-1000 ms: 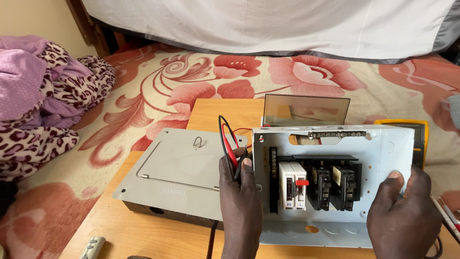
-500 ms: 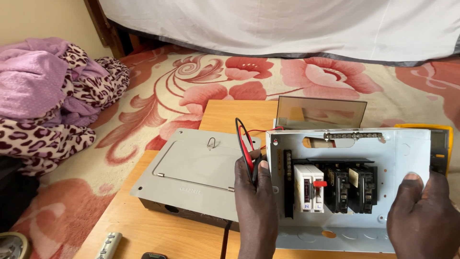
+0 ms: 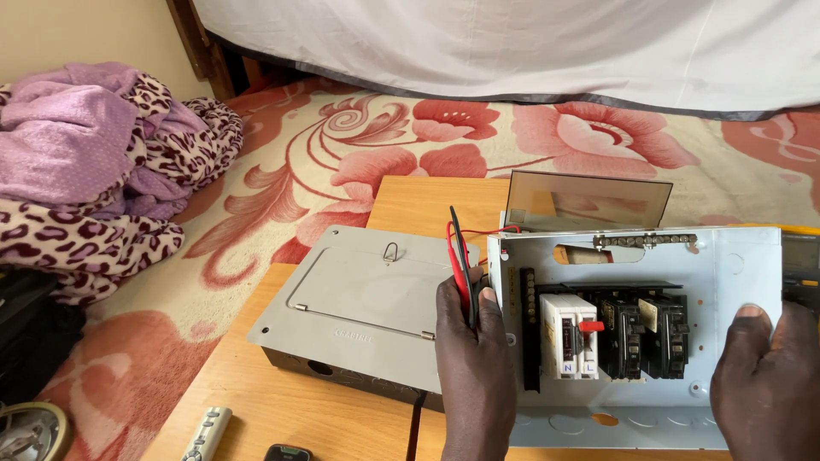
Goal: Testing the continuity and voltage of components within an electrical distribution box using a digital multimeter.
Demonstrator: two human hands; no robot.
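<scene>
Left hand (image 3: 471, 358) is wrapped around the left edge of the white panel (image 3: 726, 256), and the same grip pins the red and black probes (image 3: 461, 256) against it, tips pointing up to twelve o'clock. Right hand (image 3: 767, 384) grasps the panel's right edge at about four o'clock, thumb laid on its face.

Biggest change from a second ago: the view has swung, so the panel and the grey box (image 3: 359, 299) now sit further toward three o'clock, and the heap of purple and leopard-print blankets (image 3: 94, 171) fills more of the nine o'clock side. Both hands keep the grips they had, and the panel has not shifted against the box. So I judge the work itself stands where it was; only my head moved.

Now the containers. The panel lies on the wooden table (image 3: 256, 401), touching the grey box at its nine o'clock side. That box has its lid shut, so what it holds is hidden. Inside the panel: a white switch with a red lever (image 3: 571, 335), black breakers (image 3: 642, 333) just beside it at three o'clock, and a metal strip of screws (image 3: 645, 241) along the top. A tinted cover (image 3: 588, 201) stands up at twelve o'clock. A remote (image 3: 203, 434) lies near seven o'clock.
</scene>
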